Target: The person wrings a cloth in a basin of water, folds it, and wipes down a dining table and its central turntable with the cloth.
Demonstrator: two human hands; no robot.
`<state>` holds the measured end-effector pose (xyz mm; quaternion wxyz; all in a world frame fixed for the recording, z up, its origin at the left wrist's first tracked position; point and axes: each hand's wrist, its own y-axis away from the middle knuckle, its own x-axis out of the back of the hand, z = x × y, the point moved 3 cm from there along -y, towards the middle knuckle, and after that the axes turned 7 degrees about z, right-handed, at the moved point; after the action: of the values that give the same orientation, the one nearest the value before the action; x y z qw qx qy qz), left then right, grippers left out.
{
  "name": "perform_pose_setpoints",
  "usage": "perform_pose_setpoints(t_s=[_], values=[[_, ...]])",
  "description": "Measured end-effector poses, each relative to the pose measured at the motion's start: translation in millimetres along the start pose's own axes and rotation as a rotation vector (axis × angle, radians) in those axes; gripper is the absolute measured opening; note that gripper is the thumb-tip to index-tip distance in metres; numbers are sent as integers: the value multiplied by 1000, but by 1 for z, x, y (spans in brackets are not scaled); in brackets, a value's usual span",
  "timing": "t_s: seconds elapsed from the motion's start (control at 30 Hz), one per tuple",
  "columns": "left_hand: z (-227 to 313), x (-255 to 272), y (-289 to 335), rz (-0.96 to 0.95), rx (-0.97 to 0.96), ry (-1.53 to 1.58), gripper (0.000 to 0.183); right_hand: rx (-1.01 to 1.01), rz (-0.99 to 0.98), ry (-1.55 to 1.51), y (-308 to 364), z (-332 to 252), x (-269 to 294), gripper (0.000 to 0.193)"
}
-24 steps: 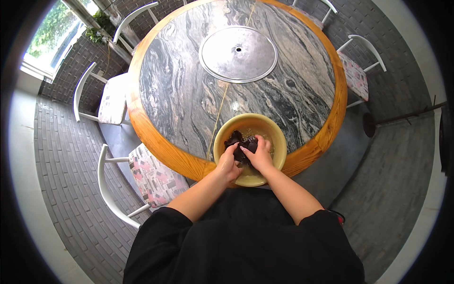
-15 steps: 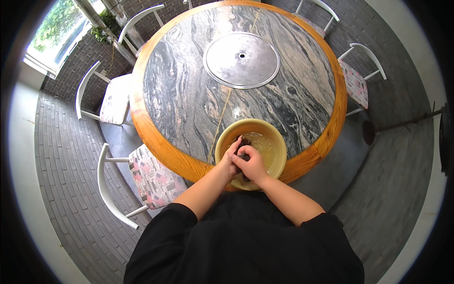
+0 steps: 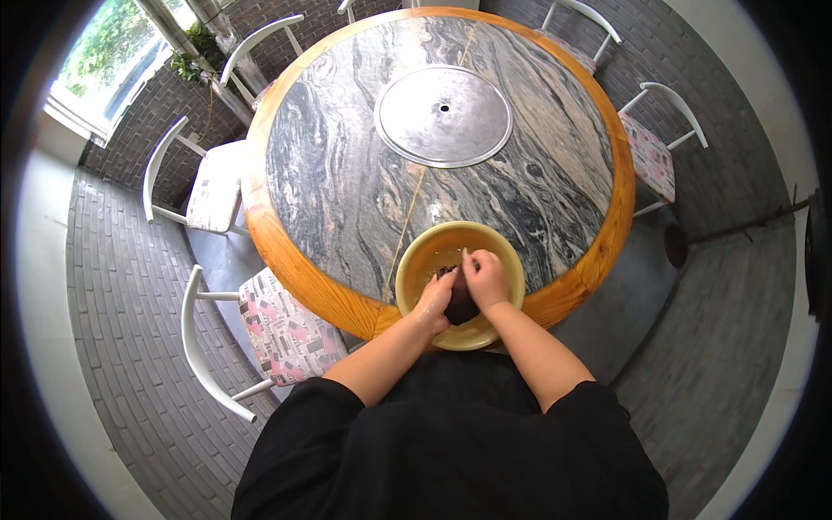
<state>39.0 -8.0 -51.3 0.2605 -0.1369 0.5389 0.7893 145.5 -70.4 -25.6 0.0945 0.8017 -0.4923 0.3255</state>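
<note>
A yellow basin (image 3: 515, 299) with water in it stands at the near edge of the round table. Inside its rim, both my hands grip a dark, bunched wet cloth (image 3: 460, 305). On the left side of the cloth, my left hand (image 3: 436, 301) is closed around it, thumb pointing up. My right hand (image 3: 485, 279) is curled on the cloth's upper right side, with fingertips pinched at its top. The cloth's exact shape is partly hidden by my fingers.
The table (image 3: 338, 173) has a grey marbled top with an orange wooden rim. A round metal lid (image 3: 444, 130) with a small centre hole lies in its middle. White chairs with patterned seats surround it, one close at my left (image 3: 290, 334).
My right hand has moved right and up, away from the left hand, and more of the dark cloth now shows between them. My left hand has shifted slightly right and lower.
</note>
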Motion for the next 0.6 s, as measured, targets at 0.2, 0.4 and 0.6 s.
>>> perform_pose_setpoints(t_s=[0.2, 0.4, 0.6], values=[[41, -5, 12, 114, -220, -229, 41, -49, -189, 152, 6, 19, 10, 24], [49, 13, 17, -50, -231, -480, 72, 0, -425, 336, 22, 25, 23, 33], [71, 32, 41, -36, -408, -1048, 83, 417, -464, 674, 47, -13, 18, 81]])
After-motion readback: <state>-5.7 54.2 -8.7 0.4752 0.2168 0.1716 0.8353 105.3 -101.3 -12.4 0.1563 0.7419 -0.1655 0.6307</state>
